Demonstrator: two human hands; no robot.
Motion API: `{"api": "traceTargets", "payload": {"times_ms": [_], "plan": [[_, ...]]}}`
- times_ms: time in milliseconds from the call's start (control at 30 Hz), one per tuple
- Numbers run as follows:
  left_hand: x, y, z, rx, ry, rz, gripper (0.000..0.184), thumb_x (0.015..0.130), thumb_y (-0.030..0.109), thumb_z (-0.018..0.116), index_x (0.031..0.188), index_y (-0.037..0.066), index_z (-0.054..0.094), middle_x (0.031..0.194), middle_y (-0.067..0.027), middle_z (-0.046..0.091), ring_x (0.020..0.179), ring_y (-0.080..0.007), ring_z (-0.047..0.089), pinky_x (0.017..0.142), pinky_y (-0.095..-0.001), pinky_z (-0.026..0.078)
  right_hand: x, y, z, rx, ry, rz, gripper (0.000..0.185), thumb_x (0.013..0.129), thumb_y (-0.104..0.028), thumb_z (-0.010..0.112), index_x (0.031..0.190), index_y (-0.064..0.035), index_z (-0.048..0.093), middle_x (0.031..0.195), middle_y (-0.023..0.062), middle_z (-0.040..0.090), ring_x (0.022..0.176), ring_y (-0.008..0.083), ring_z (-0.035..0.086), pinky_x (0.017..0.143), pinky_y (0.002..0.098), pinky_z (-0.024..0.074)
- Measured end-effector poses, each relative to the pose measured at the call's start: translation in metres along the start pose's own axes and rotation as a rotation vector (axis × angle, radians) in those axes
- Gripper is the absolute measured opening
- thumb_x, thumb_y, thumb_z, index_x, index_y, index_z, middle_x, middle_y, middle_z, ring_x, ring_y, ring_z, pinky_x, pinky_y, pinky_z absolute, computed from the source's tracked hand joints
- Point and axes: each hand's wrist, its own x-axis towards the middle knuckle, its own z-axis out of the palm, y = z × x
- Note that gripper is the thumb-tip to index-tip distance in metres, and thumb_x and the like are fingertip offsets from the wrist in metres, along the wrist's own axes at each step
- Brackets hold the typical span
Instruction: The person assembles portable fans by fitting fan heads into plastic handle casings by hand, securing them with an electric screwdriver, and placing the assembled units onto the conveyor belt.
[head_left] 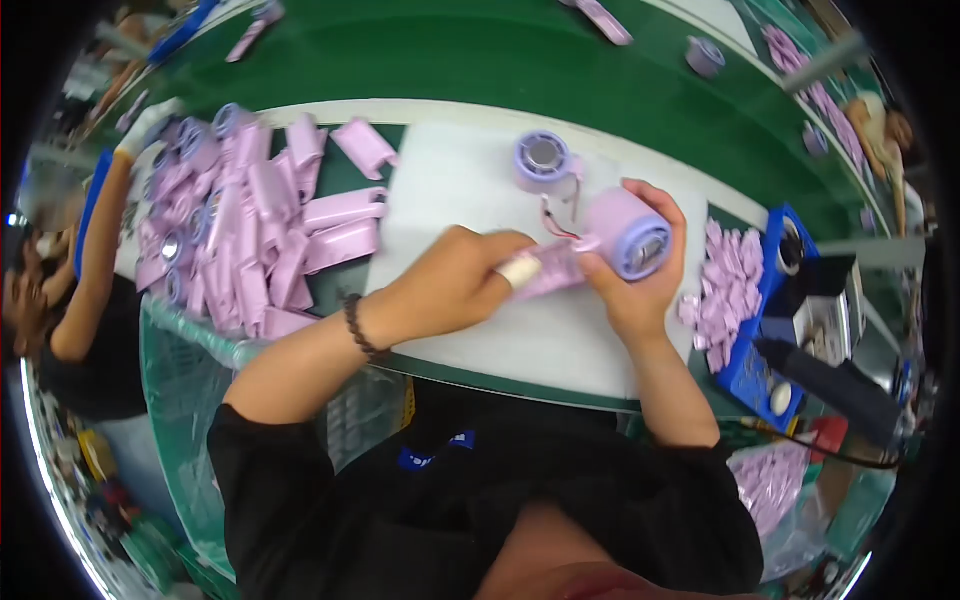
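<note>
My right hand (650,290) wraps around a lilac cylindrical fan housing (628,232), its round grille end tilted toward me. A pink handle piece (555,272) extends leftward from the housing, slightly blurred. My left hand (450,280) is closed on the handle's far end; a pale cover is on one of its digits, and a dark beaded bracelet circles the wrist. Thin wires (562,228) run from the held piece to a second round lilac part (543,160) with a silver centre, which rests on the white mat (460,190) just beyond my hands.
A heap of pink handle shells (250,220) lies left of the mat. Small pink pieces (730,285) are piled at right, beside a blue tray (750,365). Beyond runs a green belt (430,60) carrying scattered parts. At far left, a co-worker's gloved hand (150,125) touches the heap.
</note>
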Motion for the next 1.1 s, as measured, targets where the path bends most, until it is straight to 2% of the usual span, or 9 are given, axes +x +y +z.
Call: {"api": "traceTargets", "payload": {"times_ms": [233, 400, 533, 633, 700, 767, 867, 1033, 1100], "plan": [[0.000, -0.004, 0.007, -0.163, 0.106, -0.024, 0.032, 0.078, -0.002, 0.060, 0.110, -0.002, 0.066, 0.078, -0.0145, 0.070, 0.060, -0.0272, 0.061, 0.058, -0.0329, 0.049, -0.001, -0.007, -0.005, -0.103, -0.094, 0.063, 0.087, 0.070, -0.013, 0.087, 0.140, -0.0061, 0.036, 0.143, 0.0204, 0.046, 0.121, 0.0309, 0.054, 0.104, 0.0386, 0.0438], [0.002, -0.009, 0.024, -0.066, 0.161, 0.138, 0.044, 0.078, -0.002, 0.064, 0.122, -0.003, 0.060, 0.088, -0.0153, 0.071, 0.062, -0.0269, 0.063, 0.058, -0.0312, 0.050, -0.001, -0.028, 0.007, 0.390, 0.099, 0.381, 0.082, 0.071, -0.007, 0.086, 0.137, -0.0029, 0.040, 0.137, 0.0166, 0.048, 0.113, 0.0272, 0.058, 0.099, 0.0345, 0.0470], [0.012, 0.002, 0.028, -0.086, 0.203, 0.079, 0.057, 0.080, 0.000, 0.068, 0.133, -0.002, 0.049, 0.095, -0.0156, 0.070, 0.067, -0.0260, 0.064, 0.062, -0.0295, 0.052, -0.005, -0.016, 0.002, 0.146, 0.130, 0.081, 0.082, 0.070, -0.006, 0.087, 0.137, -0.0038, 0.041, 0.142, 0.0221, 0.046, 0.118, 0.0332, 0.057, 0.099, 0.0387, 0.0494], [0.022, 0.006, 0.023, 0.009, 0.327, 0.206, 0.068, 0.080, 0.003, 0.071, 0.140, 0.000, 0.039, 0.098, -0.0136, 0.069, 0.073, -0.0250, 0.065, 0.066, -0.0280, 0.052, -0.009, -0.017, -0.002, -0.067, 0.106, -0.076, 0.081, 0.068, -0.002, 0.086, 0.136, -0.0031, 0.042, 0.138, 0.0233, 0.049, 0.114, 0.0341, 0.059, 0.095, 0.0386, 0.0520], [0.027, 0.011, 0.011, 0.221, 0.389, 0.331, 0.054, 0.079, 0.006, 0.073, 0.128, -0.002, 0.051, 0.099, -0.0127, 0.068, 0.076, -0.0263, 0.065, 0.067, -0.0286, 0.053, -0.007, -0.022, -0.002, -0.141, 0.011, -0.331, 0.074, 0.066, -0.001, 0.086, 0.130, -0.0020, 0.049, 0.133, 0.0244, 0.052, 0.110, 0.0337, 0.061, 0.092, 0.0373, 0.0536], [0.010, 0.022, -0.007, 0.570, 0.086, 0.341, 0.040, 0.075, 0.007, 0.074, 0.112, -0.003, 0.062, 0.098, -0.0123, 0.068, 0.073, -0.0272, 0.063, 0.064, -0.0303, 0.052, -0.012, -0.033, 0.008, -0.103, 0.082, -0.306, 0.053, 0.064, 0.001, 0.082, 0.115, -0.0004, 0.066, 0.128, 0.0208, 0.057, 0.103, 0.0300, 0.063, 0.088, 0.0347, 0.0544], [0.006, 0.039, -0.001, 0.713, 0.166, 0.319, 0.026, 0.072, 0.004, 0.071, 0.098, -0.002, 0.067, 0.089, -0.0136, 0.068, 0.065, -0.0278, 0.060, 0.059, -0.0339, 0.051, -0.011, -0.034, 0.009, -0.153, 0.082, -0.400, 0.050, 0.065, 0.003, 0.079, 0.113, -0.0016, 0.067, 0.127, 0.0217, 0.058, 0.100, 0.0301, 0.064, 0.082, 0.0335, 0.0564], [0.007, 0.046, -0.004, 0.368, 0.084, 0.150, 0.018, 0.072, 0.001, 0.066, 0.089, -0.002, 0.067, 0.072, -0.0151, 0.066, 0.053, -0.0293, 0.054, 0.053, -0.0364, 0.047, -0.014, -0.031, -0.003, -0.280, -0.140, -0.666, 0.056, 0.066, -0.002, 0.083, 0.118, -0.0010, 0.062, 0.129, 0.0254, 0.056, 0.102, 0.0319, 0.064, 0.082, 0.0333, 0.0568], [0.007, 0.041, -0.002, 0.309, 0.094, 0.118, 0.014, 0.073, 0.001, 0.065, 0.086, -0.002, 0.067, 0.069, -0.0154, 0.065, 0.051, -0.0301, 0.053, 0.052, -0.0367, 0.046, -0.015, -0.032, 0.001, -0.292, -0.096, -0.648, 0.056, 0.066, -0.002, 0.083, 0.118, -0.0009, 0.062, 0.129, 0.0255, 0.056, 0.102, 0.0317, 0.064, 0.082, 0.0330, 0.0568]]}}
